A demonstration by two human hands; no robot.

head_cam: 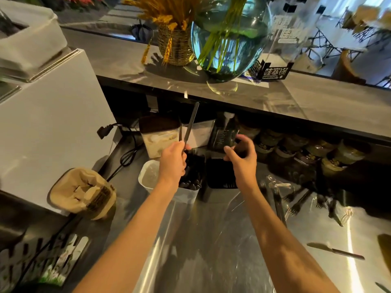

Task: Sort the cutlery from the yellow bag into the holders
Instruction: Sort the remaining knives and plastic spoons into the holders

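Left hand (pixel 173 159) pinching a black utensil (pixel 191 123) above the clear holder (pixel 187 195), right hand (pixel 241 153) loosely curled beside it; lowering handle-up should seat it cleanly.

Glass vase (pixel 224 39), woven basket (pixel 174 46)

black forks (pixel 296 203), blue-green glass vase (pixel 226 37)

- My left hand (pixel 173 159) covers the lower ends of the dark utensils (pixel 190 125) it grips, so I cannot tell their type.
- The forks (pixel 296 203) on the steel counter (pixel 203 240) smear into blur.
- The picture's right edge cuts off a dark object (pixel 385 246).
- The jars (pixel 330 157) under the shelf sit in shadow, labels unreadable.
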